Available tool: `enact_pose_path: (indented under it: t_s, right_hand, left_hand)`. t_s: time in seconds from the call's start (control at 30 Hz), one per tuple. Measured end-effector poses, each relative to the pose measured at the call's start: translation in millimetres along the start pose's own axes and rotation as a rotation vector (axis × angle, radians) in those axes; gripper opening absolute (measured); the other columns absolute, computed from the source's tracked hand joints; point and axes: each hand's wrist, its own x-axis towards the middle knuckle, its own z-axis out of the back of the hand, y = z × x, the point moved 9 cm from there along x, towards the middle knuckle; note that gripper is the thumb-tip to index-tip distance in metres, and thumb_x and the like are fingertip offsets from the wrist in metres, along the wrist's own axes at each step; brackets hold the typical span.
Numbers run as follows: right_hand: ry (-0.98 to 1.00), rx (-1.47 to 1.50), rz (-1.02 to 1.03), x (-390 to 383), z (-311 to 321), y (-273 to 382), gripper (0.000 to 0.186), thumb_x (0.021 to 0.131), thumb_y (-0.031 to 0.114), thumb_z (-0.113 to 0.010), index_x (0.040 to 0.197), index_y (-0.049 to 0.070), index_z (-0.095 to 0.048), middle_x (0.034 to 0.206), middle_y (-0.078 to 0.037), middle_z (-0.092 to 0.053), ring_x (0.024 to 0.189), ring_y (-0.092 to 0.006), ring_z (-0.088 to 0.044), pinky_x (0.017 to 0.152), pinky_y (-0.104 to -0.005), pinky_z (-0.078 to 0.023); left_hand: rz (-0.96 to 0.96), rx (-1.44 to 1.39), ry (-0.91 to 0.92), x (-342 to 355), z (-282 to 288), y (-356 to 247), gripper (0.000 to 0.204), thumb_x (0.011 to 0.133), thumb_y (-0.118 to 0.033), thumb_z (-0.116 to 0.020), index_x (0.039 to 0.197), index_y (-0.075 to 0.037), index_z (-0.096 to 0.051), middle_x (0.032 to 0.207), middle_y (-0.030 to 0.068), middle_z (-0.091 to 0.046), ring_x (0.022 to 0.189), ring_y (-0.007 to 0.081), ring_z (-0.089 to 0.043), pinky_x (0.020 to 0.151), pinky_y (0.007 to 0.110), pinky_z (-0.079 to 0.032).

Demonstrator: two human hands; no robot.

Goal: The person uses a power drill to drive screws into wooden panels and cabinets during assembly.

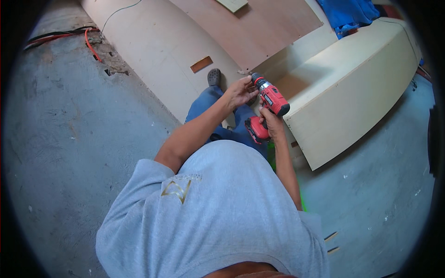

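The person, in a grey shirt (227, 185) and blue jeans (199, 106), holds a red and black cordless drill (273, 98) in front of the body, over the space between a long pale panel (148, 60) and a curved pale wooden box (359, 95). The right hand (273, 124) is wrapped around the drill's grip, just above the red battery pack (257, 130) at its base. The drill is angled so that its black chuck (256, 78) points away from the person and toward the left, while its rounded back end faces the right. The left hand (238, 93) is at the chuck end with its fingers partly bent; at this size it is hard to tell whether they pinch the chuck or only rest beside it. The 2 hands are apart from each other. Beyond the left hand, 1 dark clog (213, 77) shows on the person's foot, near a rectangular brown cutout (201, 64) in the long panel. Farther off, a pinkish-brown plywood sheet (264, 32) carries a small pale board (232, 4), and a blue cloth (347, 16) lies at the far end of the box. On the left, orange and dark cables (60, 36) lie on the grey-blue floor (88, 134); 2 thin wooden strips (333, 250) lie at the lower right.
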Motion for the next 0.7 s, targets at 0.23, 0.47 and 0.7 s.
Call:
enact_pose_path:
  t_s: [0.23, 0.47, 0.7]
  right_hand:
    - [-0.079, -0.108, -0.072, 11.8, -4.1, 5.1, 0.022, 0.086, 0.010, -0.065, 0.108, 0.005, -0.062, 0.067, 0.002, -0.053, 0.052, -0.0066, -0.050, 0.050, -0.0225, -0.042]
    - [-0.204, -0.395, -0.005, 3.7, -22.1, 37.7, 0.020, 0.085, 0.011, -0.066, 0.104, 0.005, -0.063, 0.065, 0.002, -0.052, 0.051, -0.0055, -0.050, 0.047, -0.0227, -0.040]
    - [-0.198, -0.192, -0.246, 8.5, -28.3, 35.7, 0.015, 0.085, 0.009, -0.065, 0.098, 0.005, -0.061, 0.063, 0.000, -0.054, 0.047, -0.0082, -0.051, 0.045, -0.0249, -0.045]
  left_hand:
    - [-0.008, -0.016, 0.034, 16.5, 3.1, -9.1, 0.017, 0.101, -0.016, -0.053, 0.113, -0.006, -0.060, 0.111, 0.0105, -0.062, 0.110, 0.0236, -0.059, 0.100, 0.043, -0.050]
    - [0.128, -0.032, 0.072, 22.6, 8.8, -10.2, 0.018, 0.102, -0.016, -0.049, 0.115, -0.006, -0.058, 0.110, 0.0110, -0.064, 0.106, 0.0245, -0.063, 0.097, 0.045, -0.052]
    - [0.142, -0.063, 0.086, 18.9, 11.1, -8.5, 0.020, 0.102, -0.019, -0.050, 0.120, -0.011, -0.054, 0.111, 0.0091, -0.062, 0.102, 0.0241, -0.063, 0.093, 0.044, -0.053]
